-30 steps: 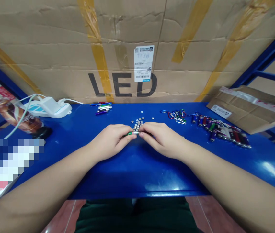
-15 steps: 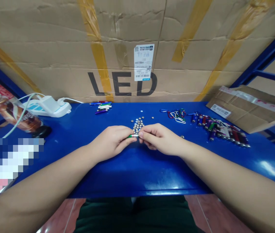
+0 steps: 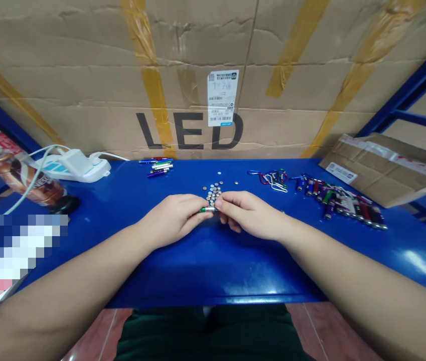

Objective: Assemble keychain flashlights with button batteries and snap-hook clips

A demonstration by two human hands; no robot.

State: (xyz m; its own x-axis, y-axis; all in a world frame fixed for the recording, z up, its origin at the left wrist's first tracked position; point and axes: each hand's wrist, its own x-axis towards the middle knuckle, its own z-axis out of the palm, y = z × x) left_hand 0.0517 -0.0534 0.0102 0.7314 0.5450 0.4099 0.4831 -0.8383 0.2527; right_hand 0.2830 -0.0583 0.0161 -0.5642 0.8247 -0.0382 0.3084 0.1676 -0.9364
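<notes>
left hand (image 3: 175,214): grips green tube (image 3: 206,209) | right hand (image 3: 248,214): pinches its silver end | tube between hands

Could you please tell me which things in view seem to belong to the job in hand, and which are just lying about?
Likely the job's:
green tube, held in the left hand, right hand at its end
silver discs
loose tubes behind
carabiners
piled tubes on the right

Probably just lying about:
bottle
power strip
small carton
large LED carton

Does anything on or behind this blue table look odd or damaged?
One small silver disc lies apart, right of the loose cluster of discs, perhaps strayed. Behind, the big carton is creased.
</notes>
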